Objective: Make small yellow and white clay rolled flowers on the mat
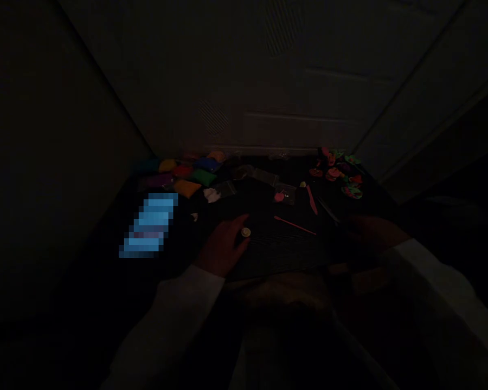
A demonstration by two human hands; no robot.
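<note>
The scene is very dark. My left hand point(223, 246) is at the mid-table, its thumb and fingers curled around a small round cream-coloured piece point(246, 232) with markings too dim to read. To the right, my right hand point(376, 230) reaches over the table edge; its fingers are lost in shadow. A thin grey tool point(328, 209) lies just beyond those fingers. Between the hands lies a slim pink stick tool point(295, 225) on a dark ridged mat point(284, 252). A pink plastic knife point(311, 200) rests farther back, near a small pale yellowish lump point(303, 184).
Coloured packets, including an orange packet point(187, 188) and a green packet point(204, 177), cluster at the back left. A blurred, glowing screen point(150, 225) is at left. White material point(212, 195) and a pink lump point(279, 196) lie by clear bags. Colourful shaped pieces point(333, 173) sit back right.
</note>
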